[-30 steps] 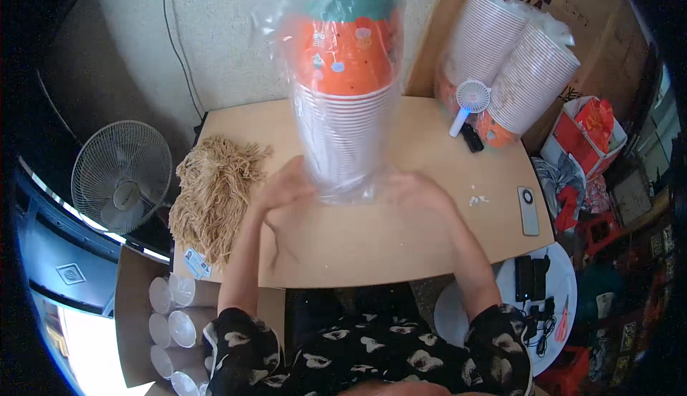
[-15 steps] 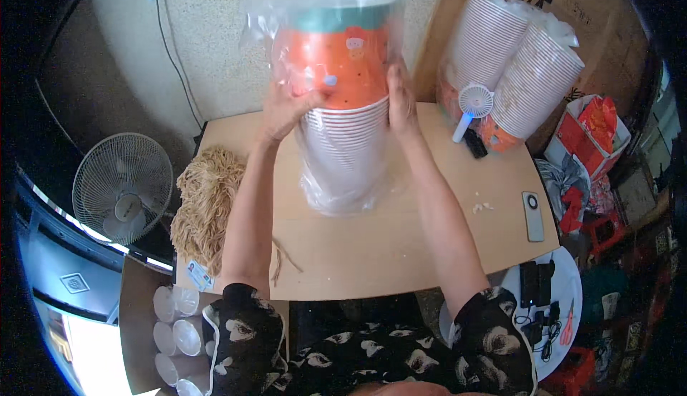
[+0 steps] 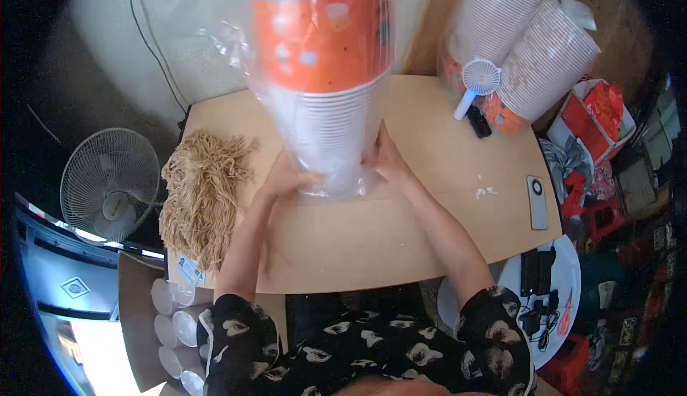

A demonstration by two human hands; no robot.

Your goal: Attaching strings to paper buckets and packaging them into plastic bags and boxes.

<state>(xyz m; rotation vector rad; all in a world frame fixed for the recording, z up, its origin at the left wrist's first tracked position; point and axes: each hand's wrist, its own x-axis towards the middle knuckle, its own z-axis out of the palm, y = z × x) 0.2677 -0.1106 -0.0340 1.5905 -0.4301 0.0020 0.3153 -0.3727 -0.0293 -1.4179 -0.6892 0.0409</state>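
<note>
A tall stack of paper buckets [image 3: 318, 45] stands upright in front of me inside a clear plastic bag [image 3: 236, 45]. Its top bucket is orange with a green band and small printed figures; white rims show in layers beneath. My left hand [image 3: 288, 175] grips the lower left side of the bagged stack, thumb across its front. On the opposite side my right hand [image 3: 386, 158] presses against the lower part, its fingers partly behind the plastic. The stack's upper end runs out of the picture.
Two more bagged bucket stacks [image 3: 547, 66] lean at the back right, beside a small handheld fan [image 3: 479, 81]. Tan noodle-like strands [image 3: 204, 195] are heaped on the table's left. A grey phone-like device [image 3: 536, 203] lies near the right edge. A box of clear cups [image 3: 172, 324] sits below left.
Both hands have slid from the stack's middle, at the orange bucket, down to its lower end. The stack appears larger and higher, and the view has shifted slightly.
</note>
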